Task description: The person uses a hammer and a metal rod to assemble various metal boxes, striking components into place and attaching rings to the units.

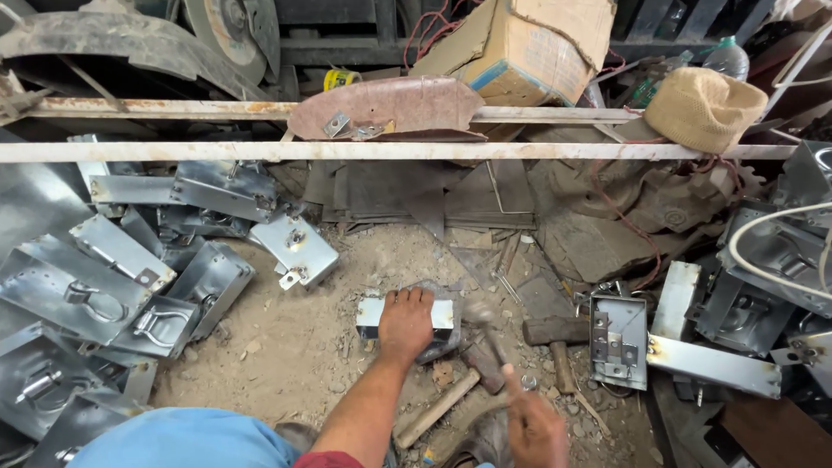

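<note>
Left hand [406, 322] presses flat, fingers closed over metal plate [438, 314] on ground. Right hand [536, 431] fisted around hammer [490, 334], blurred, probably mid-swing. Hammering step; next blow needs steady plate.

Bare dirt [295, 347] between metal piles [121, 286]

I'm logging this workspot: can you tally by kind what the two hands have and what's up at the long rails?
Hammer, blurred, in the right hand: 1
Shiny metal piece, held down by the left hand: 1
Cardboard box: 1
Tan woven cap: 1
Rusty curved sheet: 1
Total: 5
</note>
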